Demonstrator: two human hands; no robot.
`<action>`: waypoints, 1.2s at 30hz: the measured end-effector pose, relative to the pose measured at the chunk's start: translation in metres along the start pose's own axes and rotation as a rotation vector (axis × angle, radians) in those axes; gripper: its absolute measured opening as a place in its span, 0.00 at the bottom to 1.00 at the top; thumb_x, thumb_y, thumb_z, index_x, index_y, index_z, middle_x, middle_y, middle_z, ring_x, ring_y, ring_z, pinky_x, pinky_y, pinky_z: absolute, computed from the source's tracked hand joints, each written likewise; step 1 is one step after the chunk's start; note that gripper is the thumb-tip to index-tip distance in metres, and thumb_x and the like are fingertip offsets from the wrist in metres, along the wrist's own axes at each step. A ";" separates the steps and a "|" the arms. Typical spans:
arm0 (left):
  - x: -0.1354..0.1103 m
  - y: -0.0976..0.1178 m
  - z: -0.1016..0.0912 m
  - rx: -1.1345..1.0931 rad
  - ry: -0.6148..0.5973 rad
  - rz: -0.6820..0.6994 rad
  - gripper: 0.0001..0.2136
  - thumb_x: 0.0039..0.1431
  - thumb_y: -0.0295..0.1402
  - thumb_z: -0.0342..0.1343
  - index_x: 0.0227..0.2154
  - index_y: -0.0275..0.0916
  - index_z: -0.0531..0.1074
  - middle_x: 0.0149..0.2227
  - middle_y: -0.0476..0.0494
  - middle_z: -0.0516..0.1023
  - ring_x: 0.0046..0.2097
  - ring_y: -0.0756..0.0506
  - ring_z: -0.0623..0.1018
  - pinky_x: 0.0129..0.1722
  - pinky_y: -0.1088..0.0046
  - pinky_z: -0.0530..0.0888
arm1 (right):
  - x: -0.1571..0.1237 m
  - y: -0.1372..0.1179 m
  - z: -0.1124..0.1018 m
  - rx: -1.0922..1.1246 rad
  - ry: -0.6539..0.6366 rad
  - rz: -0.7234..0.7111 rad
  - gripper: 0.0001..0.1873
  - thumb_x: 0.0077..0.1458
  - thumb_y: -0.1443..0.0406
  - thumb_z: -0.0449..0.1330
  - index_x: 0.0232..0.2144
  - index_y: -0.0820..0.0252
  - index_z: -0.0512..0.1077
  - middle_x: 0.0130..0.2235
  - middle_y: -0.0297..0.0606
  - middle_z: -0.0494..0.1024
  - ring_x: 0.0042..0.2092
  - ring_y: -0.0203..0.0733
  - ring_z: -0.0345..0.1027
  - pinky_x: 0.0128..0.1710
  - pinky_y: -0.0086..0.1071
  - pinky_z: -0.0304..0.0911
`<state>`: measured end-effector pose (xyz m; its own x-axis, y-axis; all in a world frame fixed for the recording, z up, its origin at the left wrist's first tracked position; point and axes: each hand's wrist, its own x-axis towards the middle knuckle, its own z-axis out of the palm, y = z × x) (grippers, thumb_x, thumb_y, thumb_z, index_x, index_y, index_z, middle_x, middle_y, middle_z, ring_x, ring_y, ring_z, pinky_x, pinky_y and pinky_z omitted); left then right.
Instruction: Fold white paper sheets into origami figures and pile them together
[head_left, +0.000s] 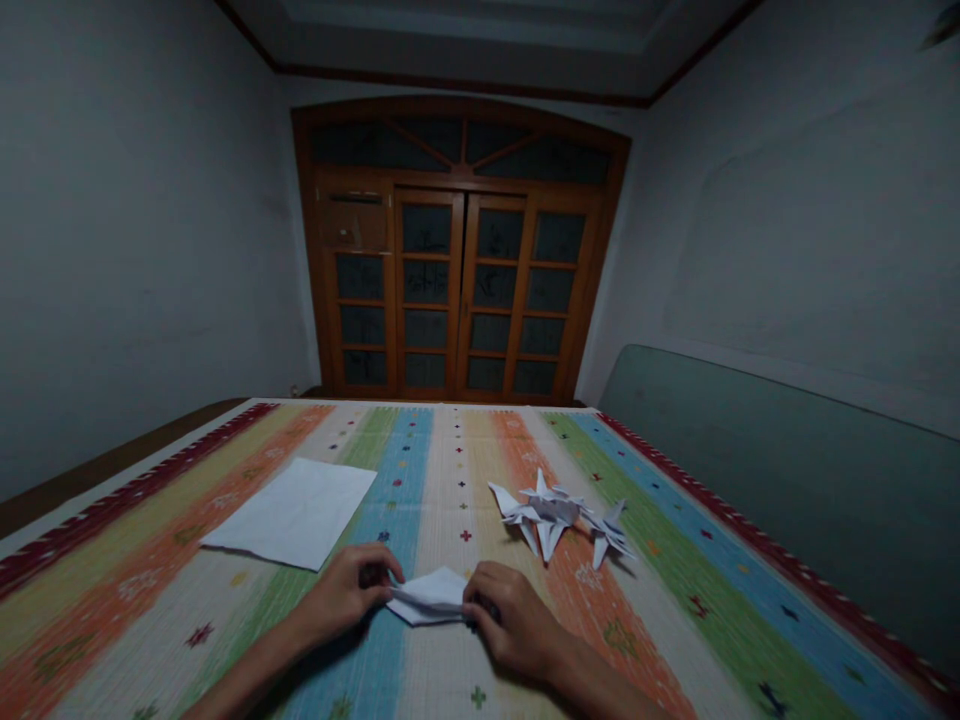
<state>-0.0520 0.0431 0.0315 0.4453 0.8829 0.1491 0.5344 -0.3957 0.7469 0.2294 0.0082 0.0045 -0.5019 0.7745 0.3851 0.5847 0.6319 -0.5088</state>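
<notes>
A small piece of folded white paper (431, 598) lies between my hands, low over the striped tablecloth (480, 660). My left hand (351, 588) pinches its left corner between thumb and fingers. At the opposite end, my right hand (514, 615) grips the right corner with thumb and curled fingers. One flap of the paper stands up as a point at the back, and a fold runs across its middle. Beyond my right hand sits a cluster of pointed white origami pieces (553, 512). Past my left hand a flat white paper sheet (292, 512) rests on the cloth.
The table runs away from me toward wooden double doors (461, 290) with glass panes. White walls stand on both sides. Along the right side of the table is a pale grey-green panel (750, 450), its kind unclear.
</notes>
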 end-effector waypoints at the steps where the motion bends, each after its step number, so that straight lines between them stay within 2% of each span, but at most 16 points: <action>1: -0.001 0.002 -0.001 0.032 -0.006 0.014 0.03 0.51 0.30 0.63 0.30 0.38 0.80 0.28 0.50 0.74 0.31 0.47 0.72 0.33 0.74 0.67 | 0.000 -0.001 0.000 -0.005 -0.003 0.000 0.04 0.56 0.71 0.61 0.34 0.59 0.75 0.36 0.40 0.77 0.39 0.45 0.71 0.39 0.33 0.61; 6: -0.005 0.006 -0.007 0.160 -0.047 0.072 0.04 0.51 0.26 0.62 0.30 0.41 0.80 0.28 0.51 0.73 0.32 0.46 0.73 0.36 0.72 0.66 | -0.001 -0.003 -0.001 -0.025 -0.016 -0.014 0.04 0.53 0.72 0.64 0.32 0.59 0.75 0.37 0.41 0.77 0.40 0.46 0.71 0.38 0.33 0.61; 9: -0.009 0.013 -0.006 0.208 -0.045 0.131 0.09 0.50 0.24 0.63 0.34 0.42 0.79 0.35 0.48 0.75 0.39 0.43 0.75 0.41 0.69 0.68 | -0.001 -0.003 0.001 -0.045 -0.024 -0.015 0.05 0.51 0.72 0.65 0.31 0.60 0.75 0.36 0.42 0.77 0.39 0.46 0.71 0.37 0.33 0.60; 11: -0.014 0.021 0.002 0.253 -0.017 0.219 0.16 0.48 0.21 0.64 0.40 0.43 0.78 0.44 0.45 0.75 0.46 0.40 0.74 0.47 0.65 0.69 | -0.002 -0.003 0.002 -0.049 -0.026 -0.009 0.05 0.51 0.73 0.66 0.31 0.60 0.75 0.37 0.42 0.77 0.39 0.46 0.71 0.37 0.33 0.60; 13: -0.018 0.029 0.015 0.297 0.000 0.303 0.16 0.51 0.22 0.65 0.42 0.45 0.78 0.44 0.45 0.75 0.48 0.40 0.74 0.51 0.62 0.68 | -0.002 -0.002 0.004 -0.040 -0.024 -0.005 0.06 0.50 0.73 0.65 0.31 0.60 0.75 0.37 0.41 0.77 0.39 0.45 0.71 0.37 0.32 0.61; 17: -0.021 0.037 0.041 0.319 -0.002 0.364 0.07 0.57 0.27 0.65 0.38 0.43 0.78 0.40 0.45 0.78 0.43 0.41 0.75 0.43 0.67 0.70 | -0.003 0.000 0.006 -0.007 -0.007 -0.019 0.06 0.50 0.74 0.64 0.31 0.60 0.75 0.36 0.41 0.78 0.39 0.45 0.72 0.38 0.33 0.62; 19: -0.019 0.037 0.048 0.286 0.020 0.344 0.02 0.62 0.29 0.62 0.35 0.41 0.78 0.37 0.45 0.78 0.40 0.43 0.76 0.40 0.70 0.69 | -0.003 0.002 0.007 0.012 0.013 -0.020 0.05 0.52 0.73 0.64 0.31 0.60 0.76 0.36 0.41 0.79 0.39 0.46 0.73 0.38 0.33 0.63; 21: -0.015 0.036 0.051 0.248 0.045 0.288 0.06 0.65 0.30 0.59 0.33 0.41 0.79 0.35 0.45 0.79 0.38 0.44 0.76 0.39 0.70 0.69 | -0.003 0.004 0.008 0.035 0.025 -0.014 0.06 0.54 0.73 0.63 0.33 0.59 0.78 0.35 0.41 0.80 0.39 0.46 0.74 0.39 0.34 0.63; 25: -0.004 0.035 0.052 0.191 0.066 0.059 0.07 0.62 0.32 0.59 0.31 0.40 0.81 0.31 0.46 0.81 0.34 0.43 0.77 0.35 0.70 0.67 | -0.005 0.011 0.011 0.074 0.069 0.068 0.15 0.53 0.74 0.63 0.43 0.57 0.79 0.39 0.42 0.82 0.42 0.48 0.74 0.45 0.37 0.65; 27: 0.001 0.035 0.052 0.167 0.063 -0.012 0.07 0.60 0.32 0.60 0.30 0.39 0.82 0.30 0.46 0.82 0.33 0.43 0.77 0.34 0.70 0.67 | -0.004 0.012 0.011 0.086 0.079 0.121 0.17 0.52 0.75 0.64 0.43 0.56 0.80 0.39 0.41 0.82 0.42 0.48 0.74 0.46 0.38 0.65; 31: 0.005 0.034 0.054 0.159 0.059 -0.027 0.06 0.58 0.31 0.59 0.30 0.40 0.82 0.28 0.47 0.81 0.31 0.44 0.77 0.34 0.70 0.67 | 0.001 0.007 0.007 0.129 0.091 0.147 0.16 0.47 0.77 0.65 0.38 0.57 0.81 0.36 0.39 0.81 0.38 0.45 0.73 0.42 0.35 0.65; 33: 0.004 0.033 0.055 0.168 0.057 -0.003 0.06 0.58 0.29 0.59 0.31 0.40 0.82 0.29 0.47 0.81 0.33 0.43 0.76 0.36 0.69 0.68 | 0.005 0.003 0.003 0.169 0.102 0.160 0.15 0.44 0.79 0.65 0.33 0.59 0.81 0.36 0.38 0.80 0.37 0.43 0.73 0.39 0.32 0.65; 36: 0.002 0.034 0.054 0.213 0.046 0.038 0.04 0.57 0.28 0.61 0.31 0.41 0.81 0.31 0.47 0.79 0.37 0.42 0.76 0.40 0.67 0.68 | 0.010 0.000 -0.001 0.199 0.097 0.230 0.13 0.42 0.80 0.65 0.25 0.59 0.81 0.31 0.35 0.79 0.34 0.41 0.73 0.36 0.30 0.64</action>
<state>0.0060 0.0178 0.0224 0.4374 0.8750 0.2073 0.6596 -0.4689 0.5874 0.2247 0.0157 0.0090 -0.3022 0.9016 0.3096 0.5348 0.4292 -0.7278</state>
